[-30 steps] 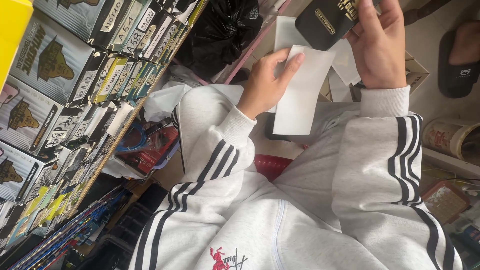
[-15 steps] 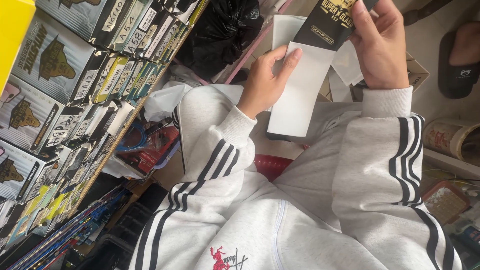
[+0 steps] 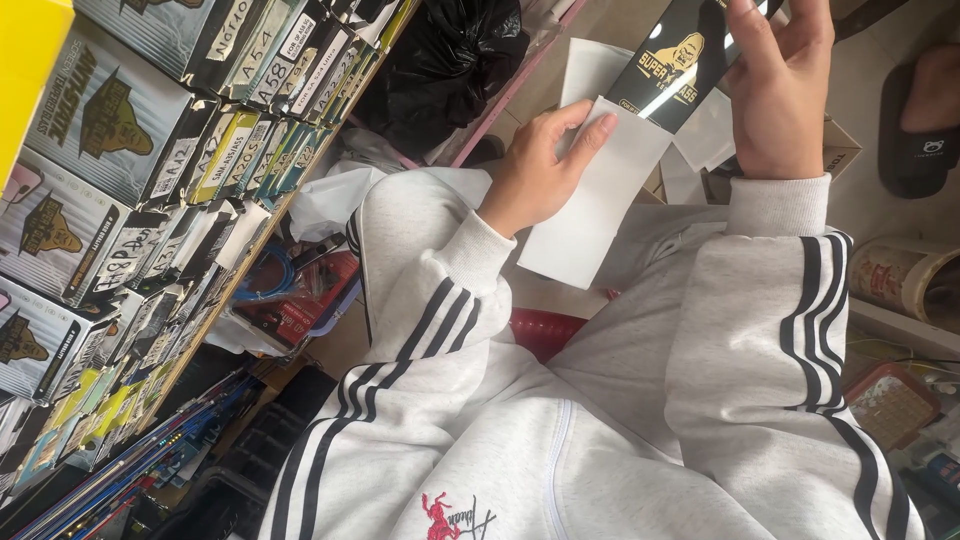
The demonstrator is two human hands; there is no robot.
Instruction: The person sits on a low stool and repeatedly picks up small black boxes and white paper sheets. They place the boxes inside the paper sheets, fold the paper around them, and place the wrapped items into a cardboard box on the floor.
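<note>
**Two hands working a black packet and a white sleeve**

The shelf of boxed packets (image 3: pixel 150 200) is filling the whole left side of the view, well to the left of the white sleeve, with rows of dark and yellow-edged boxes standing on edge. A black plastic bag (image 3: pixel 450 60) is lying up and to the left of the white sleeve, near the top of the view. A roll of brown tape (image 3: pixel 900 275) is sitting far to the right of the sleeve, and a dark sandal (image 3: pixel 925 120) is lying up and to the right of it on the floor.

The white sleeve (image 3: pixel 590 215), a flat rectangular paper piece, is hanging in the middle of the view, over the person's grey lap. The left hand (image 3: pixel 535 170) is pinching the sleeve's upper left edge, with the thumb behind and the fingers lying flat across the front; its grip is closing narrowly on the paper.

The black packet (image 3: pixel 680 65), long, flat and printed in gold, is sticking out from the sleeve's top right corner, slanting up and to the right. The right hand (image 3: pixel 780 95) is wrapping around the packet's upper end, just above and right of the sleeve, with its grip holding the packet firmly.
</note>
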